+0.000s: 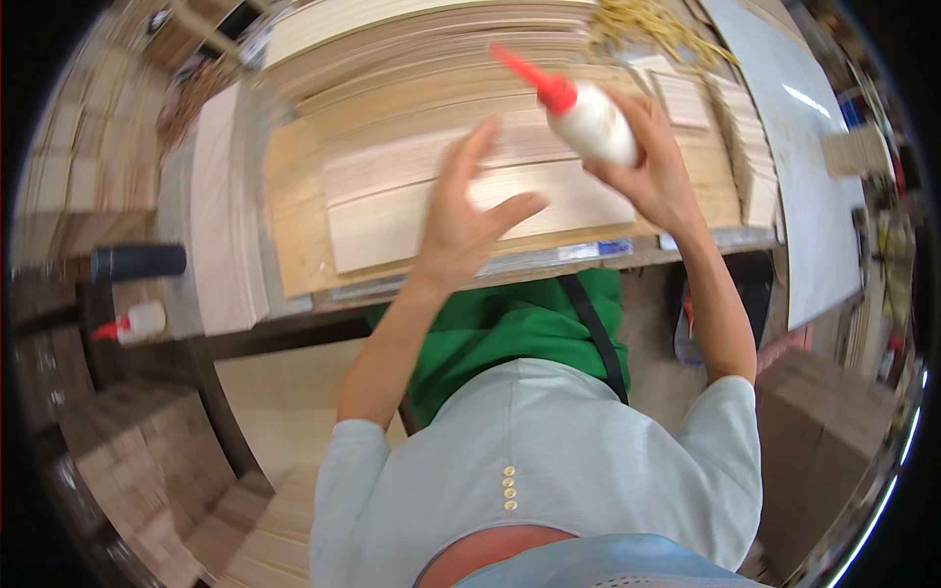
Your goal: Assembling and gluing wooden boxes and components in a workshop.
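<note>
My right hand (655, 162) is wrapped round a white squeeze bottle (595, 125) with a red nozzle. The bottle is tilted, its nozzle pointing up and to the left, above the bench. To its left, my left hand (472, 211) hovers with thumb and fingers apart and nothing in it; the fingers are slightly blurred. Beneath both hands lie pale wooden boards (392, 230) side by side on a larger yellowish wooden panel (297, 250). Neither hand visibly touches the boards.
Stacked boards line the bench's far side (431, 29) and left side (223, 206). Small wood pieces (740, 147) stand at the right, with yellow straps (652, 29) behind. Another red-nozzled bottle (147, 320) and a dark cylinder (139, 262) are at the left. A grey sheet-topped table (804, 216) adjoins on the right.
</note>
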A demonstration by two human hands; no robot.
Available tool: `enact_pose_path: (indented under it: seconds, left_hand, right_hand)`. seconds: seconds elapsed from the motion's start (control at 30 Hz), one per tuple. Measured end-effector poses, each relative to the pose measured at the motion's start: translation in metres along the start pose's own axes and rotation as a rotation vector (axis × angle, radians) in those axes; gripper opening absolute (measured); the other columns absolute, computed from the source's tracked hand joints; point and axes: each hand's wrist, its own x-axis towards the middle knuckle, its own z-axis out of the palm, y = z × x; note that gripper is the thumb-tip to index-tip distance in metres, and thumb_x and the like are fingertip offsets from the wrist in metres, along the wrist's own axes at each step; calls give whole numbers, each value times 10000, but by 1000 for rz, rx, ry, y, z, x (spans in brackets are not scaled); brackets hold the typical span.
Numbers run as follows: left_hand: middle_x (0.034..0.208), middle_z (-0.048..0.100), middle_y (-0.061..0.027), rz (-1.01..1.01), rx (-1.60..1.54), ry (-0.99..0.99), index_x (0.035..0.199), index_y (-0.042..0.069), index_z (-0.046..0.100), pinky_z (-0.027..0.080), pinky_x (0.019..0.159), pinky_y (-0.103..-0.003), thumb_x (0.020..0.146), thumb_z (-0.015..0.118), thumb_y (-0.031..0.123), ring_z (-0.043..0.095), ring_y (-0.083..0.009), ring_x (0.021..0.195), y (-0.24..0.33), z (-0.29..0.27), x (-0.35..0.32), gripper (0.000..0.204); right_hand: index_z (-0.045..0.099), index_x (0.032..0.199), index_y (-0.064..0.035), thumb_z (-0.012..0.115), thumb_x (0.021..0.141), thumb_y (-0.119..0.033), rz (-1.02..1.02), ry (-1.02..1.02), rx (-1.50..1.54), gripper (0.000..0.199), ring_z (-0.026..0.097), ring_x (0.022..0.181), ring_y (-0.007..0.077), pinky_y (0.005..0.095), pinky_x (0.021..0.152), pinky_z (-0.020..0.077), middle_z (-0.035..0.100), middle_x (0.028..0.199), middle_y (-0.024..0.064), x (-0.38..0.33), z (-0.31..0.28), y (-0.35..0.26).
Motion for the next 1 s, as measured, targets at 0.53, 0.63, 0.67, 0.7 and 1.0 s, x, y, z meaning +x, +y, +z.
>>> enact_pose_path:
  seconds: [0.53,0.63,0.67,0.7,1.0]
  left_hand:
    - [1160,566,-129,-217,-1027,229,1267,-16,449,443,945,-318,750,785,149,546,-200,1085,6,30,7,638]
    - [1282,480,-221,-126,-287,172,1327,-31,400,384,1024,-372,722,798,215,456,-294,1226,-17,3,-5,765]
    - [1376,381,-258,-85,108,120,1367,-9,383,285,1098,-438,683,811,286,337,-362,1322,-18,-12,-18,859]
    - [1421,344,-230,15,365,0,1387,22,377,257,1111,-448,664,817,300,289,-364,1354,-21,-35,-25,891]
    - [1527,228,-152,63,830,-328,1406,171,414,190,1134,-484,570,802,469,163,-375,1413,-47,-110,-41,968]
  right_hand:
    - [448,1308,-50,707,829,-215,278,209,1640,569,513,1195,260,448,1073,352,543,1271,104,-15,104,-27]
    - [361,1380,-62,667,862,-243,290,193,1505,628,423,1286,314,525,1098,315,469,1354,137,2,96,-30]
    - [331,1394,-69,661,862,-224,227,173,1417,645,423,1290,325,574,1081,324,463,1358,143,12,88,-28]
    - [365,1374,-61,656,860,-209,193,168,1350,608,448,1268,328,565,1060,361,481,1340,141,22,82,-29]
    - [495,1199,15,723,808,-121,137,-36,1268,473,623,999,226,375,844,546,616,1092,120,105,128,-53]
